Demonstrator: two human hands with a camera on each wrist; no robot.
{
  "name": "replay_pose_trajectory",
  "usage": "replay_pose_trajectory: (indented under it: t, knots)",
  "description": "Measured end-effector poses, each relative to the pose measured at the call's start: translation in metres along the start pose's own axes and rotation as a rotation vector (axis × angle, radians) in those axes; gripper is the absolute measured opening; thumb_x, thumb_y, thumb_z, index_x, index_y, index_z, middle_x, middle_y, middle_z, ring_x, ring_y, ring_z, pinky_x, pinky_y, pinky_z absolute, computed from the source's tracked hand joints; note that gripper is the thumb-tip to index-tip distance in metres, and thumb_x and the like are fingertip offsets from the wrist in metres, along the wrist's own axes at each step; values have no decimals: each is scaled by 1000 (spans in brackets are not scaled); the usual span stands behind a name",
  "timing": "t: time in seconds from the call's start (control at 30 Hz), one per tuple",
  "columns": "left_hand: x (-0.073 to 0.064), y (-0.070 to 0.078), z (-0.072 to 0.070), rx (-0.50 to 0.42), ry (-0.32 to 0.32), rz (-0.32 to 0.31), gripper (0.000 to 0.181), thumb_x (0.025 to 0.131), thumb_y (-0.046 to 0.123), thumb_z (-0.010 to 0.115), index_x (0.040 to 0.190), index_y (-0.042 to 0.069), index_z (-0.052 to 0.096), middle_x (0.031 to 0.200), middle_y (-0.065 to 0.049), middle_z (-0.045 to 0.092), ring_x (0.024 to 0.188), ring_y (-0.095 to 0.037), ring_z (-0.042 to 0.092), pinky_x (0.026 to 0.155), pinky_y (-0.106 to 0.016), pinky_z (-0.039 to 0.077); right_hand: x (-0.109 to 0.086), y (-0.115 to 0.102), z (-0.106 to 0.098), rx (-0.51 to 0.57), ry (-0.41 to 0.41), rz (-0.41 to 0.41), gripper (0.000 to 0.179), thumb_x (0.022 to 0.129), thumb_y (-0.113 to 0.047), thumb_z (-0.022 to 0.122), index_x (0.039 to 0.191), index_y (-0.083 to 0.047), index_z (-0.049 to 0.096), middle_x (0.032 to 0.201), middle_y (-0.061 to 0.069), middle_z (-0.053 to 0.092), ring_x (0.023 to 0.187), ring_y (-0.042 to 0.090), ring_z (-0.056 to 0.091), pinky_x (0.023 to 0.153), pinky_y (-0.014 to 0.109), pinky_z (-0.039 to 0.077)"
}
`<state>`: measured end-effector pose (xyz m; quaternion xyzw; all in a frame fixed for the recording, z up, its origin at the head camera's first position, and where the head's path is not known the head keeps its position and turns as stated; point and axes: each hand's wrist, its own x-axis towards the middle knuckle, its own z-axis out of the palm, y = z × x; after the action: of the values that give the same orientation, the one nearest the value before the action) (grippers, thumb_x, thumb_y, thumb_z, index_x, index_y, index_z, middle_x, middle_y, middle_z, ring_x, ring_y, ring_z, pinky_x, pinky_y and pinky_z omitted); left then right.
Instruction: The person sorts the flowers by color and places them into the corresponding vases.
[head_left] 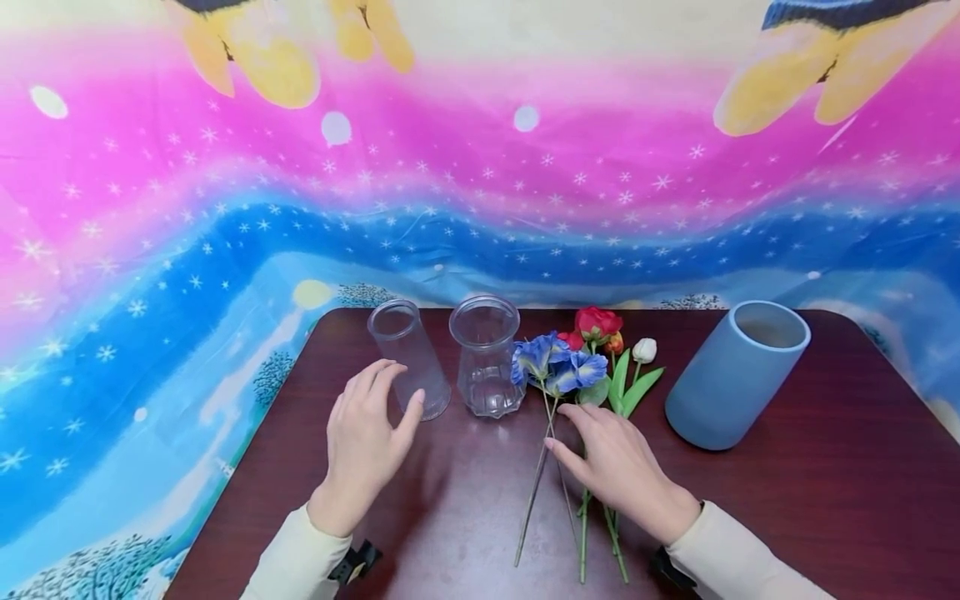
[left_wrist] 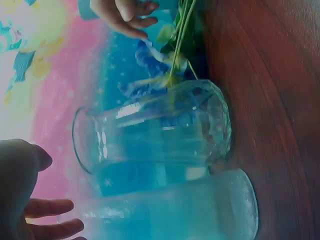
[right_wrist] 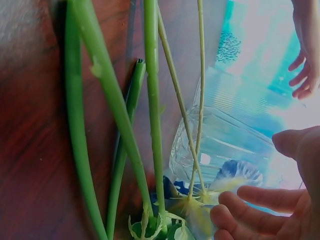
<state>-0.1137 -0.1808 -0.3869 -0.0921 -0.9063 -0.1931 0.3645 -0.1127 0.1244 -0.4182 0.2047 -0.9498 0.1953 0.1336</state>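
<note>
My left hand (head_left: 367,442) hovers in front of the straight clear glass vase (head_left: 412,367), fingers spread around nothing. Beside that vase stands a flared clear glass vase (head_left: 486,358). Over the stems of the artificial flowers, my right hand (head_left: 622,467) is held with thumb and fingers apart. Blue flowers (head_left: 562,364) lie nearest to its fingertips, their thin brown stems crossing. Behind them are a red flower (head_left: 597,322) and a white tulip (head_left: 644,350) with green leaves. In the right wrist view, green stems (right_wrist: 154,100) run along the table, apart from the fingers (right_wrist: 270,199).
A blue-grey vase (head_left: 735,375) stands at the right of the dark brown table (head_left: 465,508). Behind the table hangs a colourful printed cloth (head_left: 480,183). The table's back edge lies just beyond the vases.
</note>
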Motion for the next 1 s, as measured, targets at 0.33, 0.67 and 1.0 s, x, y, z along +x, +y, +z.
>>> replay_pose_trajectory:
  t: [0.33, 0.67, 1.0]
  knots:
    - [22, -22, -5, -63, 86, -84, 24, 92, 26, 69, 109, 8, 71, 110, -10, 72, 95, -32, 68, 75, -50, 54, 3, 4, 4, 10, -29, 14, 45, 89, -41, 75, 117, -6, 71, 103, 8, 73, 81, 19, 69, 66, 38, 56]
    - [48, -38, -7, -167, 40, -259, 18, 97, 27, 63, 103, 11, 70, 92, -8, 70, 80, -24, 65, 67, -40, 47, 5, 5, 5, 18, -45, 14, 42, 87, -37, 78, 115, -6, 72, 100, 7, 72, 77, 16, 67, 64, 34, 55]
    - [76, -51, -7, -235, -136, -376, 30, 102, 36, 54, 94, 11, 67, 84, -10, 70, 72, -22, 61, 68, -34, 43, 9, 7, 9, 34, -142, 82, 34, 90, -39, 75, 104, -8, 72, 87, 3, 68, 66, 9, 57, 58, 30, 47]
